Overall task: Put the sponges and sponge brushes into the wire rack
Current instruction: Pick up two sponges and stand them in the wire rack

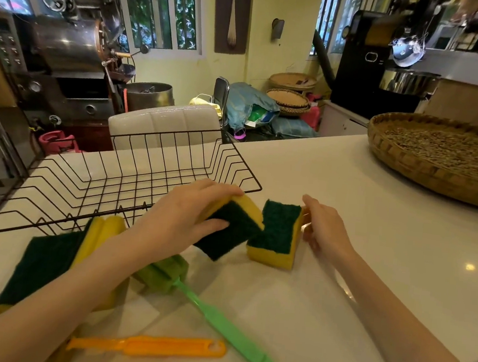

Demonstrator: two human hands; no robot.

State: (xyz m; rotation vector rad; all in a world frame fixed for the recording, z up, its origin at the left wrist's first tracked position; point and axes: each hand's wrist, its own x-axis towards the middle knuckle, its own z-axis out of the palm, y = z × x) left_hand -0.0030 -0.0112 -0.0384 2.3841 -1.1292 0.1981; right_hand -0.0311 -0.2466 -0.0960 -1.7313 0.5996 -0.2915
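a left hand [190, 217] grips a yellow foam sponge [234, 227] with a dark green scouring face, thumb pressed on the rough pad and fingers curled over its far yellow edge, lifting it tilted above a white counter [333, 190]. just right of it, a second sponge [276, 234] of the same make stands on its yellow edge, the right hand [323, 230] touching its right side with fingers loosely bent; whether they pinch it cannot be told. a black wire rack [133, 176] sits at far left, holding nothing. near left lies a third, larger sponge [49, 259]. a green plastic sponge brush [210, 315] and an orange brush handle [151, 346] lie nearest. a woven basket [438, 159] rests at far right.
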